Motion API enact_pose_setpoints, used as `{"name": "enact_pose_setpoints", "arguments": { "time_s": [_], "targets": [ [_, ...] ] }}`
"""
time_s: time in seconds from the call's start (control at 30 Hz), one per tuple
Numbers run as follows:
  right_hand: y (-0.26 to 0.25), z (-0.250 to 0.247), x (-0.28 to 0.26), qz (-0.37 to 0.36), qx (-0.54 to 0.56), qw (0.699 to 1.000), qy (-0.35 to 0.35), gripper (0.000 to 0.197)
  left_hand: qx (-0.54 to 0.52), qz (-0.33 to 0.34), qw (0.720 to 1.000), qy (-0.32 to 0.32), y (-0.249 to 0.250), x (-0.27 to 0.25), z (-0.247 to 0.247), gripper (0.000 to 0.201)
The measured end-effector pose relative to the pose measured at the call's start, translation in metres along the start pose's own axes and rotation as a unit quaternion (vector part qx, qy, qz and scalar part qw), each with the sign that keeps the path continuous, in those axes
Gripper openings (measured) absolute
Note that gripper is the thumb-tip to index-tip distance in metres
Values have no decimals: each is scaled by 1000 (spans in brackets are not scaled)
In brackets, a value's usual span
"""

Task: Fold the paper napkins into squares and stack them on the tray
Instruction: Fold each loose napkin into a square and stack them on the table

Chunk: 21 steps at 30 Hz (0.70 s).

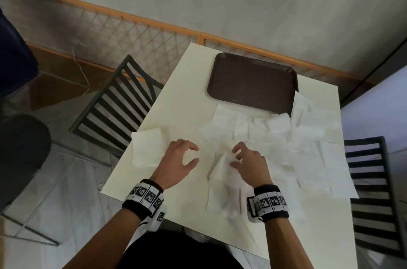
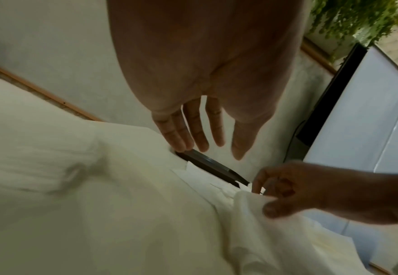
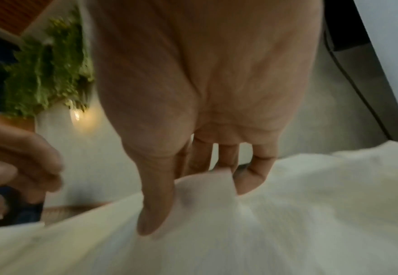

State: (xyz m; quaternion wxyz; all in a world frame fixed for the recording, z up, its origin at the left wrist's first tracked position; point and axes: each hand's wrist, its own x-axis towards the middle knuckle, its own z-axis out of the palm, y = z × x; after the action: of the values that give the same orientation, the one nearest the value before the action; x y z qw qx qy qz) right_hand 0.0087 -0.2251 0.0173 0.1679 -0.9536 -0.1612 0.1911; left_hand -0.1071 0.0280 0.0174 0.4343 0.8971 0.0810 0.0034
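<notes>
Right grip (image 1: 247,159) pinches a crumpled napkin (image 1: 222,172); left grip (image 1: 180,156) wide; loose napkins (image 1: 308,136) crowd the tray (image 1: 251,82).

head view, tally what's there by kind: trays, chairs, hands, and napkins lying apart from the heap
brown tray: 1
black slatted chairs: 2
hands, left hand, right hand: 2
napkin apart from the heap: 1
total: 6 (napkin heap overlaps too much to count)
</notes>
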Motion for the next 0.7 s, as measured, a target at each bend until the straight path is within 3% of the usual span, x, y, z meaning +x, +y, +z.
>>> {"name": "enact_pose_setpoints", "arguments": {
  "time_s": [0.13, 0.2, 0.27, 0.37, 0.47, 0.53, 0.6, 0.67, 0.7],
  "targets": [
    [-15, -45, -15, -151, -41, 987, -32, 13, -42, 63, 994, -78, 52, 10, 11, 67],
    [-26, -75, -20, -219, -40, 974, -45, 16, -61, 84, 991, -78, 75, 20, 6, 57],
    [-31, -105, -23, -264, 26, 964, -27, 13, -85, 86, 991, -52, 95, 27, 2, 33],
    [-27, -134, -23, -236, 167, 957, 36, 14, -144, 42, 989, 12, 114, 30, -4, 12],
    [-21, -130, -14, -158, 260, 951, 54, 21, -186, -5, 979, 85, 116, 31, -6, 20],
    [-22, -116, -9, -134, 296, 939, 115, 19, -191, -35, 976, 99, 108, 29, -5, 20],
    [-30, -107, -10, -142, 334, 915, 176, 15, -201, -52, 973, 97, 101, 26, -7, 16],
    [-42, -102, -15, -204, 366, 890, 179, 19, -228, -55, 967, 95, 99, 22, -14, 9],
    [-46, -99, -18, -247, 366, 881, 171, 27, -250, -50, 962, 94, 100, 20, -19, 16]
  ]
}}
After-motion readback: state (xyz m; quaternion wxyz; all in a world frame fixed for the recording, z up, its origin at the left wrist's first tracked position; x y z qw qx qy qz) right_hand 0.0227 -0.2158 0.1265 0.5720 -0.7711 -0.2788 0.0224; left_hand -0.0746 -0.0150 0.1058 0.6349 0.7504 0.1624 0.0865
